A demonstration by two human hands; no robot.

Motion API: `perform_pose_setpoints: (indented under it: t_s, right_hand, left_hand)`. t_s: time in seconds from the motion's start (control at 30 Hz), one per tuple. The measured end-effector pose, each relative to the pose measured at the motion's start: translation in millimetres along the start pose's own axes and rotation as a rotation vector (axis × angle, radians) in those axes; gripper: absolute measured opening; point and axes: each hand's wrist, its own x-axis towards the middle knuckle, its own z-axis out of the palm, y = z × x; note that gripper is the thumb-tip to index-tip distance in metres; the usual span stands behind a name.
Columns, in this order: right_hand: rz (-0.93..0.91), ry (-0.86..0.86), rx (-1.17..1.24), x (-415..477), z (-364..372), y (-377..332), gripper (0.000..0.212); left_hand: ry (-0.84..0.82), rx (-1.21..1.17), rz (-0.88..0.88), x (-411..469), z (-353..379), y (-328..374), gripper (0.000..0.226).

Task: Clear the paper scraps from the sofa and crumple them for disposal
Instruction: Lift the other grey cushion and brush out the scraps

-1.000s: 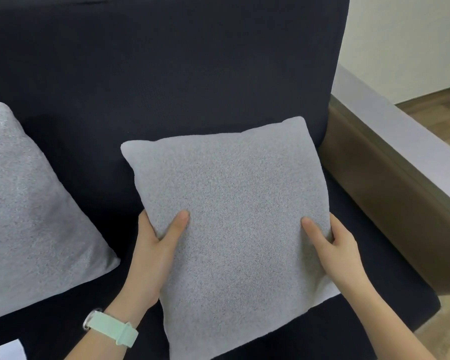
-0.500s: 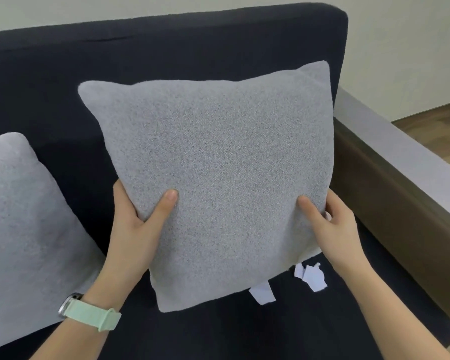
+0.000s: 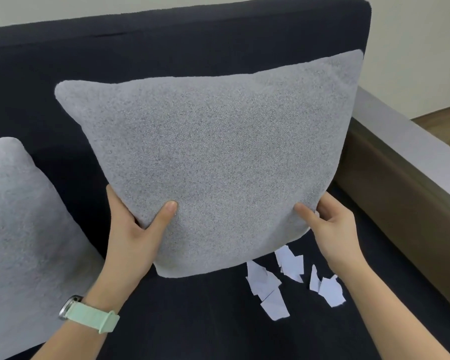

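Since half a second ago the grey cushion (image 3: pixel 213 162) has come up higher off the seat and tipped back toward the backrest, and more of the paper scraps (image 3: pixel 291 281) now show beneath its lower edge; a second ago it lay flat and hid them entirely.

In the head view, the only one, both hands grip the cushion by its lower corners. The left hand (image 3: pixel 135 229), with a pale green watch (image 3: pixel 89 314) on its wrist, is closed on the lower left corner, thumb on the front face and fingers hidden behind. The right hand (image 3: pixel 333 224) is closed on the lower right corner in the same way. The scraps, several small white torn pieces, lie loose in a cluster on the dark sofa (image 3: pixel 192 320) seat, just below the cushion's right corner and just beside the right forearm. A second grey cushion (image 3: pixel 18 229) leans at the left end.

The step in hand looks like uncovering the scraps; none is yet picked up. Next, the cushion likely needs setting aside, perhaps toward the other one, well apart from the paper, so that a hand is free to gather the pieces together and crush them.
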Motion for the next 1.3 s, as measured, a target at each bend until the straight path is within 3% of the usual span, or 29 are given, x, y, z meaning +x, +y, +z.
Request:
perform_pose_setpoints:
  t_s: [0.37, 0.67, 0.93, 1.07, 1.3]
  right_hand:
    - [-0.012, -0.04, -0.011, 21, 14, 8, 0.048]
    - [-0.094, 0.006, 0.067, 35, 20, -4, 0.043]
    - [-0.147, -0.044, 0.098, 48, 24, -15, 0.037]
    - [-0.172, -0.1, 0.116, 53, 24, -11, 0.049]
    - [-0.184, -0.17, 0.101, 54, 25, 4, 0.054]
  left_hand:
    - [-0.018, -0.005, 0.008, 14, 0, -23, 0.066]
    - [0.019, -0.041, 0.116, 28, -2, -20, 0.066]
    - [0.081, -0.131, 0.166, 45, -6, -23, 0.047]
    - [0.173, -0.337, 0.102, 64, -10, -22, 0.029]
    - [0.178, -0.386, 0.088, 68, -8, -31, 0.03]
